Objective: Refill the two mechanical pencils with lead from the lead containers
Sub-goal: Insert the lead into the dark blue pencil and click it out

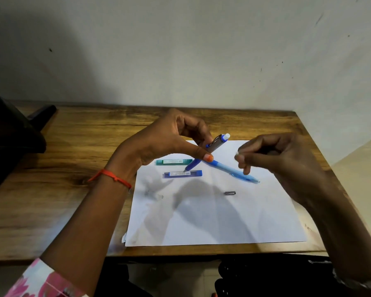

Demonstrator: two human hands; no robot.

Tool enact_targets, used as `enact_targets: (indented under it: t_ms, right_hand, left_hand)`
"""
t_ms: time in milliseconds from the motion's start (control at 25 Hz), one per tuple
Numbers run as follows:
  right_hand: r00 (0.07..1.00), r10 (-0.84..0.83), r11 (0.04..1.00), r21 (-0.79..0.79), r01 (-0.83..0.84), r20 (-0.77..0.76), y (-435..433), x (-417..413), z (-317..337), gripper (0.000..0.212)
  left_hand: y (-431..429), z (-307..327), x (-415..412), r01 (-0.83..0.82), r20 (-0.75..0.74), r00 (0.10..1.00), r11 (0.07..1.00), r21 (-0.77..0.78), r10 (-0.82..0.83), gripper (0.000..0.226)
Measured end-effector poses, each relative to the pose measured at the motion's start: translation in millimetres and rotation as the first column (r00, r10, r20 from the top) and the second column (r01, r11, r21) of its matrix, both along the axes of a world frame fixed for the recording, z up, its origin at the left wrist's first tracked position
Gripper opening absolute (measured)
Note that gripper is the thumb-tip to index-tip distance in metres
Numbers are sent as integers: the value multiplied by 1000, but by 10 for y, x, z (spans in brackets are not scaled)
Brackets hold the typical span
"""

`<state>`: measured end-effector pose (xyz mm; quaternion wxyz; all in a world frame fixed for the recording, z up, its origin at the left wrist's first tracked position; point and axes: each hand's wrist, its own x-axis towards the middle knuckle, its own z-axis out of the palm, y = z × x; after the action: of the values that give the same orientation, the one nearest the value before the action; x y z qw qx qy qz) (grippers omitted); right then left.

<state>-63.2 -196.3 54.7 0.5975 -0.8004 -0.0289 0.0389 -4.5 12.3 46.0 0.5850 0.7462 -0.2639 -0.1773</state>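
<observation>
Grey-and-blue mechanical pencil (210,150) pinched tilted in left hand (165,140); right hand (272,155) nipping small white eraser (237,153) alongside.

Green lead container (174,162), blue lead container (183,174), white paper (212,221)

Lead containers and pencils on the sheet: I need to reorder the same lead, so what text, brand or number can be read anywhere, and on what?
No text can be read.
Green lead container: white label with print, too small and blurred to read.
Blue lead container: white label with print, too blurred to read.
Grey-blue pencil in the left hand: no marking visible.
Light blue pencil: no marking visible.
</observation>
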Motion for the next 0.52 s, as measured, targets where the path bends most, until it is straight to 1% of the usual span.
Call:
enact_targets:
  t_ms: [40,80,160,240,320,520]
  right_hand:
    - [998,10,985,171,-19,54,21,-18,42,16]
    - [993,18,959,278,-49,115,50,-32,67,20]
    - [977,13,919,381,-95,213,121,-59,91,22]
    - [960,-43,920,386,-69,275,175,-81,88,19]
    - [942,-94,940,341,-23,323,213,-94,79,17]
    - [908,-131,976,215,47,399,227,-96,62,16]
  left_hand:
    - [-8,0,-4,-1,1,1000,1000,2,1,23]
    - [-13,2,-5,1,2,1000,1000,2,-1,21]
    - [-24,5,-3,9,5,1000,1000,7,-9,19]
    - [-26,10,-4,13,5,1000,1000,19,-13,18]
    - [-25,12,-4,15,1,1000,1000,21,-15,18]
    - [-35,11,-7,13,-7,1000,1000,15,-13,18]
